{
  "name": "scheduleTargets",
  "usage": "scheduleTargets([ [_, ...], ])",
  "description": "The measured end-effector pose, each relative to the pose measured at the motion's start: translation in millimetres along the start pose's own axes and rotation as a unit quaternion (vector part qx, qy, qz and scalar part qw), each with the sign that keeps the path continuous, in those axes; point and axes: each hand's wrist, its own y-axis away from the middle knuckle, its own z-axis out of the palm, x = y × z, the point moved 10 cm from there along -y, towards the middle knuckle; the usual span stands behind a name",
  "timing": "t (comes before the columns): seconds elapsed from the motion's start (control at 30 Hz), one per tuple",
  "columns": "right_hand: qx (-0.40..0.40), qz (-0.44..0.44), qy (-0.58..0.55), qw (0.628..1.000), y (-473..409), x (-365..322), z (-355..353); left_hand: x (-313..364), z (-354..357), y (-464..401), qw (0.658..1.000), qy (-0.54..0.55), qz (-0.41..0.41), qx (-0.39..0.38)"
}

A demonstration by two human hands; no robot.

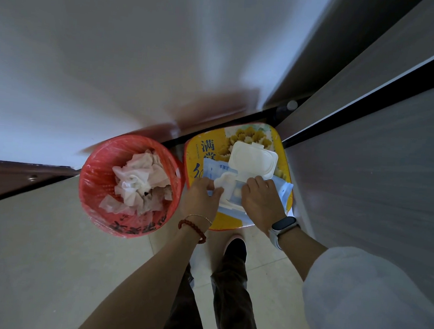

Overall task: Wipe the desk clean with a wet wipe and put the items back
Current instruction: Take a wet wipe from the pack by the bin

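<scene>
A blue pack of wet wipes [283, 191] lies on a yellow stool top [198, 158] with its white flip lid [253, 157] standing open. My left hand [201, 196] holds the pack's left side, thumb and fingers pinching at the white opening frame. My right hand [259, 200] presses on the pack's right side, fingertips at the opening where a wipe shows. The desk is not in view.
A red bin [96, 172] lined with a red bag and holding crumpled used wipes [141, 182] stands left of the stool. A grey cabinet side [375, 174] rises at the right. My dark shoe [235, 249] is on the tiled floor below the stool.
</scene>
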Motion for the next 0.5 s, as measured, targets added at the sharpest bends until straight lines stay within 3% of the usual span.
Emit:
scheduleTargets([
  [0.37,0.003,0.057,-0.084,0.995,3,12,0,-1,-2,-1,1.0,0.009,-0.02,0.001],
  [0.5,0.011,0.011,-0.146,0.989,18,13,-4,-3,-2,-1,1.0,0.013,-0.027,0.008],
])
